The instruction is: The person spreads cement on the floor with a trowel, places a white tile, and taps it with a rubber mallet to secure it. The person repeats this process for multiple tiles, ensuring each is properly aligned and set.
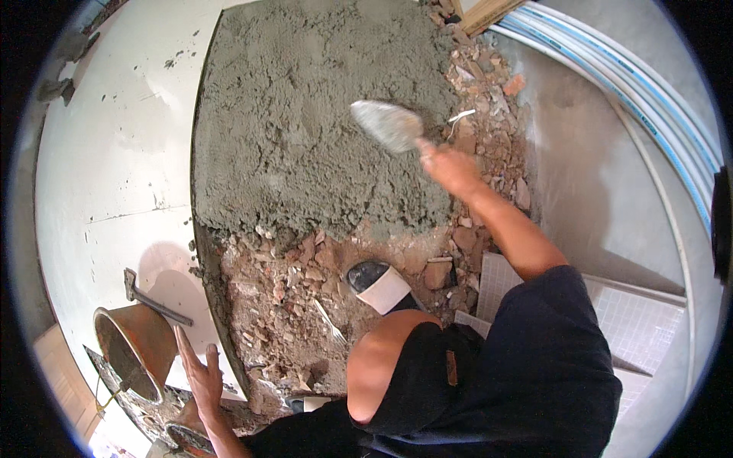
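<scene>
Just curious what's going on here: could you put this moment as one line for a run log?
right hand: grip shut on trowel, over wet mortar | left hand: open, flat by bucket | rubble below mortar

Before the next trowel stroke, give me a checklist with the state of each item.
1. Right hand grips the trowel: ok.
2. Trowel blade on the mortar: ok, at its right edge.
3. Mortar covers the rubble: not ok, near strip and right edge bare.
4. Left hand free and braced: ok, flat on the edge beside the bucket.
5. Mortar left in the bucket: cannot tell.
6. Foot clear of the mortar: ok, on rubble.
</scene>
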Motion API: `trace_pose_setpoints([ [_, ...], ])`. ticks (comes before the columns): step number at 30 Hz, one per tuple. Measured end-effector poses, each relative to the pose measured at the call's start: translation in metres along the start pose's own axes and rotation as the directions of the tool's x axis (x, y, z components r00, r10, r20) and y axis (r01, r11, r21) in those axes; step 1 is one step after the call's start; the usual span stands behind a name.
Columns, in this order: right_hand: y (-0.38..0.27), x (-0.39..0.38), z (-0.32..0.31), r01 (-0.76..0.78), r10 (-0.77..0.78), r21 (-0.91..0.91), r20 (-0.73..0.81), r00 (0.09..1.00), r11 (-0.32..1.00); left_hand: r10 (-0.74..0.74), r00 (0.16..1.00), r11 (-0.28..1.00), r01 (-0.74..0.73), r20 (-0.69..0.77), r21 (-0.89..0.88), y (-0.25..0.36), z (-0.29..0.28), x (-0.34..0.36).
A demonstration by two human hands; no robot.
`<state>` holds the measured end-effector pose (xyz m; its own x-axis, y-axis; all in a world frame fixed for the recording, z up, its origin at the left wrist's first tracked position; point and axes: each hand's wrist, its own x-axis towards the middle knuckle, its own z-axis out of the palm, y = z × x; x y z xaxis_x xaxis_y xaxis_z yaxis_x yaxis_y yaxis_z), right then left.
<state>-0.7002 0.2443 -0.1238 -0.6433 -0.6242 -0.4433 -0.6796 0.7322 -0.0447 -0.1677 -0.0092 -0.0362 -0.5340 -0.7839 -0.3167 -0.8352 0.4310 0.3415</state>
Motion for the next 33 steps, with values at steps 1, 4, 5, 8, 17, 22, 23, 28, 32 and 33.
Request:
trace_pose_setpoints([
  [1, 0.018, 0.009, -0.004, -0.05, 0.051, 0.031, -0.056, 0.997, 0.998, -0.019, 1.0, 0.999, 0.019, 0.0, 0.026, -0.002, -0.002, -0.005],
  [4, 0.047, 0.026, -0.007, -0.188, 0.194, 0.056, -0.112, 0.975, 0.98, -0.068, 0.998, 0.997, 0.068, 0.01, 0.031, -0.011, -0.006, -0.017],
  [5, 0.054, 0.031, -0.007, -0.216, 0.225, 0.07, -0.153, 0.962, 0.974, -0.067, 0.998, 0.997, 0.067, -0.001, 0.038, -0.014, -0.007, -0.02],
  [8, 0.069, 0.034, -0.007, -0.13, 0.135, 0.054, -0.108, 0.985, 0.99, -0.08, 0.996, 0.995, 0.079, 0.03, 0.055, -0.022, -0.008, -0.023],
  [17, 0.061, 0.087, -0.002, -0.266, 0.487, 0.955, 0.172, 0.857, 0.131, -0.079, 0.993, 0.996, 0.074, 0.092, 0.058, -0.017, -0.003, -0.005],
  [22, 0.024, 0.059, -0.004, -0.269, 0.17, 0.921, 0.228, 0.959, 0.282, -0.081, 0.991, 0.996, 0.075, 0.11, 0.056, -0.014, -0.003, 0.0],
  [23, 0.027, 0.054, -0.009, -0.262, 0.182, 0.9, 0.21, 0.961, 0.348, -0.08, 0.991, 0.996, 0.074, 0.106, 0.055, -0.015, -0.003, 0.0],
  [28, 0.051, 0.077, -0.033, -0.234, 0.357, 0.96, 0.167, 0.919, 0.154, -0.072, 0.991, 0.997, 0.068, 0.111, 0.038, -0.022, -0.007, -0.006],
  [32, -0.017, 0.129, -0.023, -0.165, 0.331, 0.986, 0.163, 0.929, -0.024, -0.087, 0.989, 0.996, 0.084, 0.118, 0.031, -0.025, -0.007, -0.005],
  [33, -0.051, 0.137, -0.017, -0.173, 0.352, 0.985, 0.162, 0.922, -0.001, -0.072, 0.991, 0.997, 0.069, 0.112, 0.032, -0.025, -0.006, -0.003],
])
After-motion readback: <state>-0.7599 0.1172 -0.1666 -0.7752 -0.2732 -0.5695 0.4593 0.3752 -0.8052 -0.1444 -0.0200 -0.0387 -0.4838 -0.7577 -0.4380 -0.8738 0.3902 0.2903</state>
